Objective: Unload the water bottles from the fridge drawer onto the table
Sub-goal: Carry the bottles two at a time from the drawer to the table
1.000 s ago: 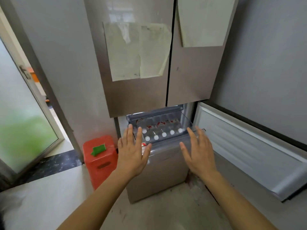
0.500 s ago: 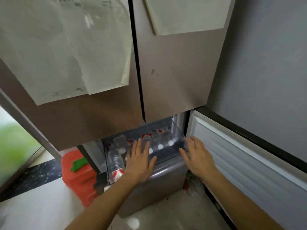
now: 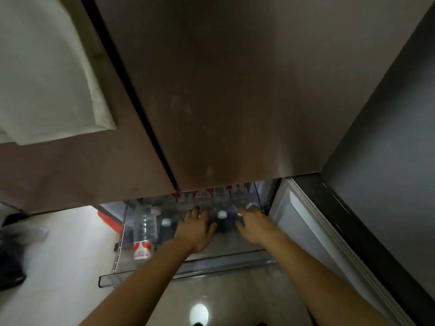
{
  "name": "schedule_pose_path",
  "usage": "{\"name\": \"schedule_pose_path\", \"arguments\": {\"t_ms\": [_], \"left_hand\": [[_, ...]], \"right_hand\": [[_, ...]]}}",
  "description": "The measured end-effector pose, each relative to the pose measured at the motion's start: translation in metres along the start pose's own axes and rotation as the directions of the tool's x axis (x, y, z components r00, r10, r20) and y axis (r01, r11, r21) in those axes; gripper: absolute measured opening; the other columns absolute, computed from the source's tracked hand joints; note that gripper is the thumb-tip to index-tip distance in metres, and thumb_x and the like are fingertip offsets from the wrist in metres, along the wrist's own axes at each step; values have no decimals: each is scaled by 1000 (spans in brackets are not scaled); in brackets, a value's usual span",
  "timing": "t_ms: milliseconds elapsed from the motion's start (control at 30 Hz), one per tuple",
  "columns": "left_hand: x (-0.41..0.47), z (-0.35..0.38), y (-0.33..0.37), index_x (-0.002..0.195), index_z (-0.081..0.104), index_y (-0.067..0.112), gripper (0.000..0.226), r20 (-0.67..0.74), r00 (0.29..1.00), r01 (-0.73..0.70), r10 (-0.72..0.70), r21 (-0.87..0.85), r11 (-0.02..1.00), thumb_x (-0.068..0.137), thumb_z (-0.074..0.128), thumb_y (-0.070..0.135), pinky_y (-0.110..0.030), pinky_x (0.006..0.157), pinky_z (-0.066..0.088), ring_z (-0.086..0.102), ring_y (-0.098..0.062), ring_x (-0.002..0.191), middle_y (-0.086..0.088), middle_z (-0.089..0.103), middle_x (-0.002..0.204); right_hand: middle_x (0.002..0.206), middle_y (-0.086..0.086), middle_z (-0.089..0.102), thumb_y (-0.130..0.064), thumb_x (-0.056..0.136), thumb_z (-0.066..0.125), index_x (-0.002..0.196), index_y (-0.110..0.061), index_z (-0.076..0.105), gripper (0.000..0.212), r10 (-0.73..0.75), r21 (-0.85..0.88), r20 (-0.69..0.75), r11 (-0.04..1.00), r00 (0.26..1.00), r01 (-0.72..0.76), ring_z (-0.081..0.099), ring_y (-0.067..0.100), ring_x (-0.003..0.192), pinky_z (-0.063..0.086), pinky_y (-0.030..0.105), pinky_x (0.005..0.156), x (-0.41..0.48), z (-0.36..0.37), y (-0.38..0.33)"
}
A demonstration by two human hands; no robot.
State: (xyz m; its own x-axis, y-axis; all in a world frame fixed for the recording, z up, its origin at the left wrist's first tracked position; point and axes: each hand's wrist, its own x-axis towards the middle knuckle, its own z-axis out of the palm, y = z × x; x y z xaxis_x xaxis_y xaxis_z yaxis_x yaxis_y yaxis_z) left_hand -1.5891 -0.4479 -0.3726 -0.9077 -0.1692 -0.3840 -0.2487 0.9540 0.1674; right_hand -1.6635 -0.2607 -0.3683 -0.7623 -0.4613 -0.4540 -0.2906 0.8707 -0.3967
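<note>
Bottles (image 3: 203,198) lie in rows inside the open drawer (image 3: 183,271). Above the drawer's middle the left hand (image 3: 195,228) reaches with fingers straight, holding nothing. At the drawer's right side the right hand (image 3: 254,225) bends its fingers down at the bottles, but blur hides whether it grips.

The pulled-out clear fridge drawer (image 3: 223,264) holds white-capped water bottles (image 3: 142,228) lying side by side.

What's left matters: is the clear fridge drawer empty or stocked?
Stocked: the clear plastic fridge drawer holds a row of white-capped, red-labelled water bottles.
</note>
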Motion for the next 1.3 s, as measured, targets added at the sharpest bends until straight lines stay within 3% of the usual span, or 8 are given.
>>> {"name": "schedule_pose_path", "arguments": {"t_ms": [133, 433, 667, 867, 967, 1100, 1200, 1300], "left_hand": [[27, 19, -6, 156, 19, 25, 65, 63, 997, 53, -53, -10, 999, 100, 33, 55, -49, 111, 33, 30, -37, 140, -18, 27, 156], [54, 45, -23, 153, 27, 27, 58, 178, 984, 34, -20, -76, 997, 101, 36, 51, -48, 108, 39, 34, -40, 138, -21, 35, 152], [43, 29, -27, 155, 26, 28, 53, 285, 955, -47, 82, -126, 991, 104, 35, 41, -41, 113, 35, 37, -35, 140, -15, 36, 156], [4, 27, -26, 144, 46, 27, 46, 349, 932, -45, 93, -143, 989, 99, 49, 40, -36, 112, 35, 41, -26, 138, -7, 43, 152], [-12, 18, -26, 131, 51, 28, 40, 273, 959, -25, 71, -168, 985, 93, 59, 40, -33, 102, 40, 48, -28, 129, -10, 50, 144], [-31, -4, -22, 128, 45, 26, 50, 5, 1000, -22, 22, -135, 991, 86, 66, 43, -40, 96, 46, 46, -32, 125, -13, 50, 136], [-38, -26, -20, 117, 54, 23, 40, -285, 958, -25, -18, -147, 989, 85, 67, 44, -39, 86, 48, 50, -32, 116, -11, 58, 123], [-39, -42, -18, 102, 61, 21, 22, -456, 889, -73, -38, -223, 972, 89, 65, 38, -35, 78, 46, 56, -32, 103, -10, 66, 108]], "right_hand": [[151, 21, 35, -31, 104, 43, 147, -13, 39, 47, 53, -28, 52, 998, 997, -52, 55, 38, 121, 45, 34, 88, 27, 11, -1], [164, 15, 12, -16, 98, 55, 158, -29, 22, 70, 214, -77, 120, 976, 969, -206, 45, 37, 137, 44, 42, 103, 62, 34, -7], [144, 12, 52, -24, 94, 60, 148, -25, 41, 57, 166, -186, 173, 973, 971, -133, 58, 32, 121, 52, 40, 92, 52, 38, -10], [135, 11, 59, -34, 94, 61, 136, -20, 58, 45, 148, -88, 218, 987, 965, -132, 60, 28, 115, 51, 35, 94, 24, 40, -12], [118, 8, 66, -33, 92, 65, 120, -23, 66, 29, 123, -22, 120, 992, 985, -122, 62, 24, 97, 50, 30, 79, 9, 37, -16], [116, 5, 64, -32, 89, 68, 121, -31, 58, 33, 40, -47, -89, 998, 995, -44, 64, 25, 100, 51, 31, 74, -17, 19, -24], [107, 2, 62, -32, 92, 66, 115, -27, 56, 25, -87, -73, -329, 995, 940, 67, 63, 24, 94, 41, 27, 67, -39, -5, -32], [97, 3, 67, -33, 97, 58, 114, -24, 57, 19, -76, -16, -447, 997, 891, 77, 60, 21, 79, 35, 24, 63, -54, -32, -36]]}}
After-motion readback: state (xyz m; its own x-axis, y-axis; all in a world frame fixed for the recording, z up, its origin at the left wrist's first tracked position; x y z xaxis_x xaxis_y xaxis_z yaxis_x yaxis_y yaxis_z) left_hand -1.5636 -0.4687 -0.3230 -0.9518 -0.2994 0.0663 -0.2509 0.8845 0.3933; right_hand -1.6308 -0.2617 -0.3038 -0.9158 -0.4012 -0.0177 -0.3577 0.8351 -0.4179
